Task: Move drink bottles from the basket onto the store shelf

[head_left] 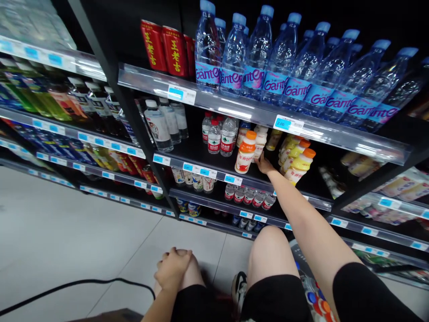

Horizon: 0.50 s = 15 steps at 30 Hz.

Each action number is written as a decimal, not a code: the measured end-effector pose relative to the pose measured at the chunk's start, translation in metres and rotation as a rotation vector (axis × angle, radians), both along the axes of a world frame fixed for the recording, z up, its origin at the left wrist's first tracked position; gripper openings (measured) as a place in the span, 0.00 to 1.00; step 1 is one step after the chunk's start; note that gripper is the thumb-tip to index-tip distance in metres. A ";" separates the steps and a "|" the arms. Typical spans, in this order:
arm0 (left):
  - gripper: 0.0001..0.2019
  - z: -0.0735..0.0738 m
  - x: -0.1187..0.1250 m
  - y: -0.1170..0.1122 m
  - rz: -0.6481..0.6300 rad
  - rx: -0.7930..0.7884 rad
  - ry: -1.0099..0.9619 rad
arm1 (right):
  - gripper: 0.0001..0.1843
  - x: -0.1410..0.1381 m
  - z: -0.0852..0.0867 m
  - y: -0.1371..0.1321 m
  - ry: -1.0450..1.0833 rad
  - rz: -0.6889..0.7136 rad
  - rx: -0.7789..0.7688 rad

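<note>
My right hand [265, 165] reaches into the middle shelf, its fingers against the lower part of a white drink bottle [259, 143] with orange lettering. Part of that bottle hides behind an orange-capped milk drink bottle [246, 153] at the shelf's front. To the right of the hand stand several more orange- and yellow-capped bottles [296, 161] in a row. My left hand [172, 267] rests over my left knee, fingers draped and holding nothing.
Above, blue-capped water bottles [256, 67] and red cans [174, 51] line a shelf with a clear front lip [231, 105]. Red-capped water bottles [228, 136] stand left of the hand. Bottles [318, 304] lie low beside my right leg. A black cable [83, 282] crosses at lower left.
</note>
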<state>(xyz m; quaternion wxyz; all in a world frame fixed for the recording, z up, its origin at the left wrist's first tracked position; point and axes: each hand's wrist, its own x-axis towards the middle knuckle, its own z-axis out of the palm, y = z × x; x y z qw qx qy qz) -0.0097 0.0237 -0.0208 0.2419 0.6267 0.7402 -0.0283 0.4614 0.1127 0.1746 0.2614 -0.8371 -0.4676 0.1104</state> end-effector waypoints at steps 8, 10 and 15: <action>0.36 0.000 -0.010 0.011 0.021 -0.073 0.023 | 0.30 -0.016 -0.018 -0.001 -0.276 -0.085 0.101; 0.37 -0.003 -0.012 0.014 0.022 -0.081 0.025 | 0.25 -0.014 -0.017 -0.002 -0.302 0.012 0.089; 0.36 -0.004 -0.007 0.011 0.012 -0.059 0.041 | 0.27 -0.011 -0.014 0.000 -0.287 0.160 -0.043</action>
